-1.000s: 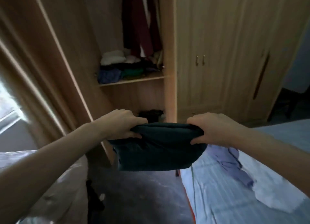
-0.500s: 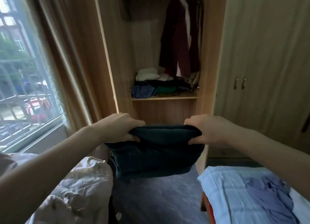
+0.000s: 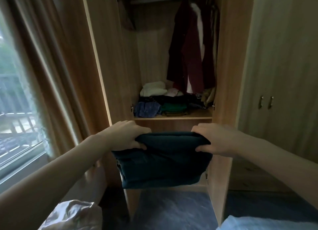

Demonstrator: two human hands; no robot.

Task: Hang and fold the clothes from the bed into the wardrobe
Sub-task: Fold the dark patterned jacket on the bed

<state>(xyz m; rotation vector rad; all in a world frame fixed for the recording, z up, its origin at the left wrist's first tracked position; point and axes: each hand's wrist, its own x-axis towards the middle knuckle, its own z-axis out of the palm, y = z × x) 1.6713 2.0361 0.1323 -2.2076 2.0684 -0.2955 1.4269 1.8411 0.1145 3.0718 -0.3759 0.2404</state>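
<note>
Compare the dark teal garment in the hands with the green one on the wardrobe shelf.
The dark teal garment hangs in the air, gripped at its top fold by the left hand and right hand; the green garment lies on the shelf among other clothes. The teal one is darker and looks larger, being nearer. The green one sits on a stack; the teal one droops freely. Both are folded.

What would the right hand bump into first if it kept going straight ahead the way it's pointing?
Probably the front edge of the wardrobe shelf, just above and beyond the right hand gripping the folded dark garment. Depth is unclear.
</note>
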